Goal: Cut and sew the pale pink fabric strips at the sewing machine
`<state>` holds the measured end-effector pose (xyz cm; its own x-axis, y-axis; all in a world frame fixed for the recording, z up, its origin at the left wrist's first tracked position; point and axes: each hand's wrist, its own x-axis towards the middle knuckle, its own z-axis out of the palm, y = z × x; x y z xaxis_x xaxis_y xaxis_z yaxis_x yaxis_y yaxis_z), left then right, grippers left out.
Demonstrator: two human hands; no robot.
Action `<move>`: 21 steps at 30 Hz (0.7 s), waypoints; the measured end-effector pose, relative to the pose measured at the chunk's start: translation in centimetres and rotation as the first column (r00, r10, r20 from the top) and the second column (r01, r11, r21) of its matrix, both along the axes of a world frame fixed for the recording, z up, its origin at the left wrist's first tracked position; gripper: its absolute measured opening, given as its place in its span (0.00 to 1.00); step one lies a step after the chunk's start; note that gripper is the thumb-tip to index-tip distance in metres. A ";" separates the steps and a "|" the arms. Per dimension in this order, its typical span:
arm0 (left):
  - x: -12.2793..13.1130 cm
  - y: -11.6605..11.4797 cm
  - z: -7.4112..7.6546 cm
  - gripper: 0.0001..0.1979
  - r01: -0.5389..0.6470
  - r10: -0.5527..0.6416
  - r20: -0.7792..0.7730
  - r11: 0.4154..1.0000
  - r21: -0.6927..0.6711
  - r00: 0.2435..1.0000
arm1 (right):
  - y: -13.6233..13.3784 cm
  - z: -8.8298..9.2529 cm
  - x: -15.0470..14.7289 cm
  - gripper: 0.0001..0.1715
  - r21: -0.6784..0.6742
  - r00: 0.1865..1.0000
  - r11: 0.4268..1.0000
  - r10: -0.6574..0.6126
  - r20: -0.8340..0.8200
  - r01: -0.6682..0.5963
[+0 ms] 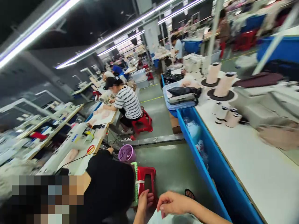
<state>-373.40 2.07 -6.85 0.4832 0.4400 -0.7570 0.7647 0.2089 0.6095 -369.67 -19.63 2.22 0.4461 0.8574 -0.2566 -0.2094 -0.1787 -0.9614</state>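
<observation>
At the bottom centre, my left hand (pixel 146 199) is beside a red plastic stool (pixel 153 180), its fingers loosely bent and nothing seen in them. My right hand (pixel 174 203) is just to the right, fingers curving downward and apart, above pale cloth (pixel 174 219); I see nothing held. Whether the right fingertips touch the cloth cannot be told. A green-edged pad (pixel 135 185) is on the stool, with a pale band across the red part. Close on my left, a person in a black top (pixel 109 186) sits by the stool.
A long blue bin (pixel 198 168) with bagged material runs along the white table (pixel 238 149) on my right. Thread cones (pixel 225 85) stand on that table. Ahead are a purple basket (pixel 126 153), a floor rail (pixel 158 140) and a person in a striped shirt (pixel 128 102). Sewing machines (pixel 70 141) line the left.
</observation>
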 end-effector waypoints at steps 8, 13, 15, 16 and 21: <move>4.7 -0.4 -2.6 0.06 -0.080 0.081 -0.003 0.988 -0.131 0.997 | 0.7 -1.6 7.0 0.24 0.003 0.976 0.998 -0.058 -0.212 0.060; 11.3 1.9 -4.2 0.08 -0.159 0.161 0.001 0.975 -0.158 0.987 | 2.5 -2.4 13.5 0.26 -0.092 0.972 0.995 -0.070 -0.224 0.050; 14.5 3.2 -4.4 0.09 -0.172 0.174 -0.003 0.969 -0.177 0.985 | 3.7 -2.2 16.7 0.28 -0.165 0.967 0.983 -0.120 -0.225 0.084; 16.2 3.8 -4.3 0.10 -0.169 0.171 -0.004 0.968 -0.184 0.985 | 4.3 -1.9 18.2 0.29 -0.189 0.964 0.976 -0.152 -0.220 0.111; 23.3 5.6 -2.8 0.07 -0.041 0.044 0.015 0.986 -0.159 0.999 | 8.5 -0.2 23.4 0.24 -0.177 0.955 0.957 -0.256 -0.151 0.229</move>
<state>-350.11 7.69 -9.70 0.4810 0.3355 -0.8100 0.7422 0.3360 0.5799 -346.23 -11.13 2.02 0.5735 0.6717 -0.4689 -0.4234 -0.2470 -0.8716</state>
